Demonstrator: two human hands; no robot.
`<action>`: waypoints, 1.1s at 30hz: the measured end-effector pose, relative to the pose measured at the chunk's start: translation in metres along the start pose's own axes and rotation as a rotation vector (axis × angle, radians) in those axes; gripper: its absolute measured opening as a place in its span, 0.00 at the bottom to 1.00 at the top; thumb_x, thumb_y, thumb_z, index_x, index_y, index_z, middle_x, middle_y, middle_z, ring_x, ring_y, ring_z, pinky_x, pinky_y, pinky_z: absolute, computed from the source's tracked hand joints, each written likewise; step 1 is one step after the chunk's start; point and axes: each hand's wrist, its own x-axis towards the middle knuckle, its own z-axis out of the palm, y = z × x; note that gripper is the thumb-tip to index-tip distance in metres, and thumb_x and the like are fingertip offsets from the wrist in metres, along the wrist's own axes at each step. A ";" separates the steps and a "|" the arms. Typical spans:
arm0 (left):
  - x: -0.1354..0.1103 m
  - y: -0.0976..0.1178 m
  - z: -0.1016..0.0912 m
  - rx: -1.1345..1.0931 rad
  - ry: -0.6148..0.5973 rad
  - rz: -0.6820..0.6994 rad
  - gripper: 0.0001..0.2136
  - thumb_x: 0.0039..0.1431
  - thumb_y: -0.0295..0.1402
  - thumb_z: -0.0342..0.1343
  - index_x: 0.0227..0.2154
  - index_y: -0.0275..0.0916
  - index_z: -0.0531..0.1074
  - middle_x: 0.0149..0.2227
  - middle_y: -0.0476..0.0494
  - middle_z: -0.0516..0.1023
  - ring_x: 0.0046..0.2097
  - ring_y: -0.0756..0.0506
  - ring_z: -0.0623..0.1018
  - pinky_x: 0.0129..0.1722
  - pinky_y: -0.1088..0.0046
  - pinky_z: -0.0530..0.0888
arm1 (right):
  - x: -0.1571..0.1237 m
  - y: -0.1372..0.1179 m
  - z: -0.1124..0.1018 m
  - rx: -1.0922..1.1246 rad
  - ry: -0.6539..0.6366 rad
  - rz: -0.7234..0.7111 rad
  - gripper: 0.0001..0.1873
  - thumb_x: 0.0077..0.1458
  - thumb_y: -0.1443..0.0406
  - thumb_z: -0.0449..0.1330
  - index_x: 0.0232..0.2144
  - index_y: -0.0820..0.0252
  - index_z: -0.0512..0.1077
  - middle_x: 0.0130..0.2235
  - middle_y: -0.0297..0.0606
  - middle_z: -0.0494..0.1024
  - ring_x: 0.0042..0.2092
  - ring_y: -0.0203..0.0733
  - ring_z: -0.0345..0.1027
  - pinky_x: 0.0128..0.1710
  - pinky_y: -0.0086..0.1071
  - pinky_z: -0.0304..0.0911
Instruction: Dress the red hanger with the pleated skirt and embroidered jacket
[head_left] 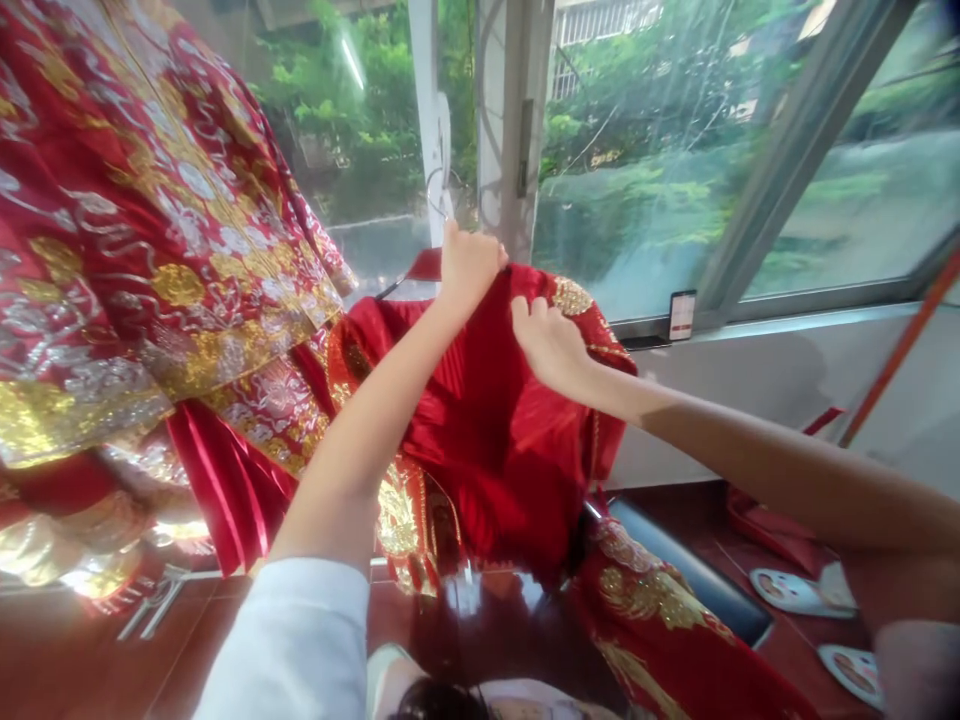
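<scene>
A red embroidered jacket (480, 400) with gold and silver patterns hangs in front of me on a clothes hanger (441, 195), its red inside facing me. My left hand (472, 265) is closed at the hanger's neck, beside the collar, with the hook showing above the thumb. Lower and to the right, my right hand (551, 345) has its fingers curled against the jacket's front, near the gold-trimmed shoulder; cloth between the fingertips is hard to make out. A red and gold embroidered cloth (652, 590) trails at the lower right.
A larger red, gold and silver garment (180, 220) stands close on the left. Windows (645, 170) fill the back, with a phone (681, 315) propped on the sill. On the floor lie a dark flat board (690, 570) and pale slippers (802, 592). A metal stand foot (154, 605) is at lower left.
</scene>
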 end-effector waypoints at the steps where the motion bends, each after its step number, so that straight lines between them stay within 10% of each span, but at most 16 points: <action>1: -0.006 0.003 -0.004 0.050 0.024 -0.022 0.20 0.65 0.30 0.38 0.40 0.33 0.77 0.47 0.31 0.78 0.58 0.35 0.69 0.62 0.44 0.45 | 0.001 0.001 0.003 -0.007 -0.012 -0.009 0.25 0.56 0.80 0.39 0.52 0.71 0.63 0.46 0.64 0.71 0.45 0.60 0.71 0.37 0.43 0.66; 6: -0.037 0.002 -0.043 0.189 -0.004 0.081 0.19 0.63 0.32 0.42 0.54 0.47 0.68 0.63 0.42 0.64 0.67 0.41 0.55 0.63 0.51 0.52 | 0.006 0.015 0.003 0.148 0.029 0.007 0.20 0.57 0.75 0.49 0.52 0.70 0.62 0.42 0.59 0.73 0.41 0.56 0.72 0.39 0.44 0.65; 11: -0.082 -0.064 -0.080 0.143 0.171 -0.312 0.22 0.61 0.39 0.46 0.57 0.40 0.65 0.59 0.34 0.69 0.61 0.35 0.65 0.59 0.53 0.59 | 0.023 0.047 -0.019 0.491 0.232 0.052 0.18 0.51 0.62 0.66 0.43 0.63 0.70 0.30 0.42 0.74 0.44 0.52 0.70 0.46 0.41 0.65; 17: -0.147 -0.138 -0.085 -0.291 -0.206 -0.300 0.24 0.59 0.50 0.46 0.44 0.34 0.72 0.44 0.39 0.78 0.42 0.42 0.74 0.44 0.70 0.68 | 0.084 0.064 -0.033 0.899 0.025 -0.150 0.12 0.44 0.71 0.68 0.35 0.59 0.78 0.34 0.34 0.79 0.40 0.38 0.72 0.49 0.34 0.66; 24: -0.140 -0.130 -0.087 -0.207 -0.074 -0.266 0.16 0.56 0.43 0.46 0.18 0.39 0.59 0.19 0.52 0.60 0.25 0.51 0.59 0.28 0.72 0.55 | 0.106 0.045 -0.001 1.044 0.079 -0.177 0.07 0.49 0.72 0.62 0.28 0.58 0.80 0.34 0.30 0.82 0.45 0.42 0.75 0.52 0.39 0.66; 33: -0.130 -0.139 -0.089 -0.393 0.068 -0.310 0.19 0.56 0.44 0.46 0.16 0.41 0.50 0.18 0.53 0.50 0.23 0.52 0.53 0.24 0.71 0.52 | 0.099 0.033 0.000 1.092 0.097 -0.185 0.09 0.45 0.75 0.62 0.23 0.58 0.78 0.35 0.31 0.82 0.47 0.43 0.75 0.50 0.33 0.67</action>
